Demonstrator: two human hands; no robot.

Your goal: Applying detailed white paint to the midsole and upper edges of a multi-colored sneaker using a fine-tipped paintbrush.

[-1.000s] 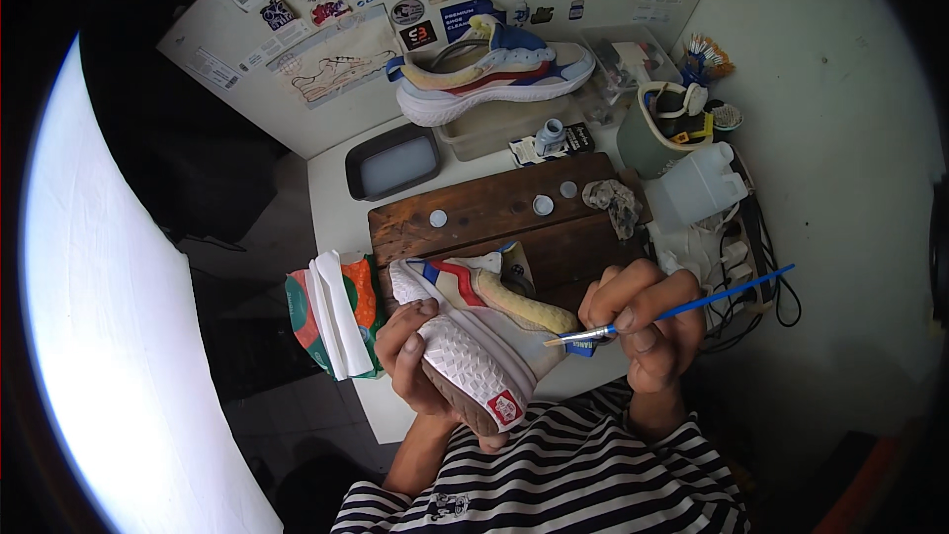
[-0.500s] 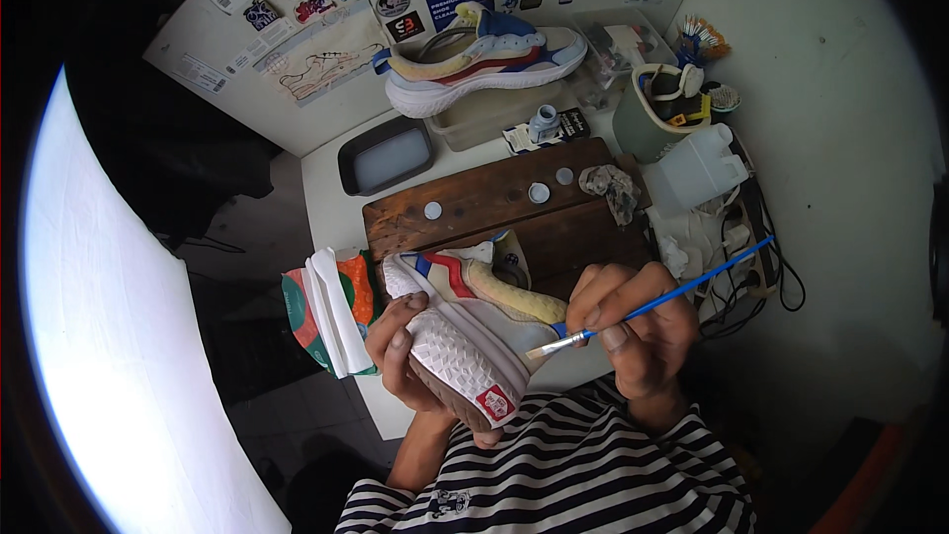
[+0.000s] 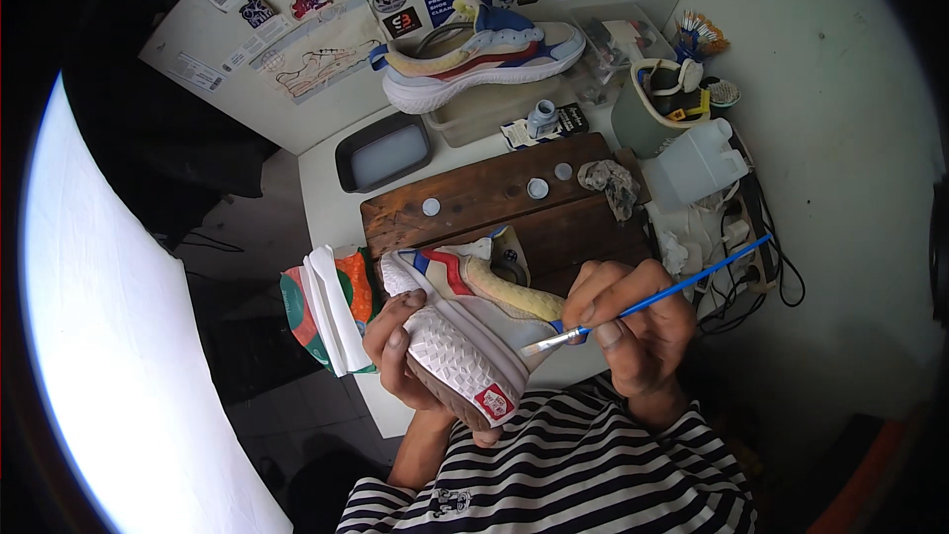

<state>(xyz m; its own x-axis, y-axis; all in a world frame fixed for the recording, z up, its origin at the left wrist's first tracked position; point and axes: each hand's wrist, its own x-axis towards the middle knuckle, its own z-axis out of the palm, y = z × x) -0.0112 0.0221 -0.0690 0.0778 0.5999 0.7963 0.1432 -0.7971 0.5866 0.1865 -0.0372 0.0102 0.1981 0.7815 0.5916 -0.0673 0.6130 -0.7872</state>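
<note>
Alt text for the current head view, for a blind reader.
The left hand holds a pale sneaker with red, blue and yellow panels; the right hand holds a blue-handled paintbrush, bristles at the sneaker's side. Past a brown wooden board is another multicoloured sneaker.

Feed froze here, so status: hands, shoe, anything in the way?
Left hand gripping shoe; right hand holding blue paintbrush. Shoe tilted, textured sole showing. Bristles at its pale side, contact unclear; nothing visibly blocking them.
</note>
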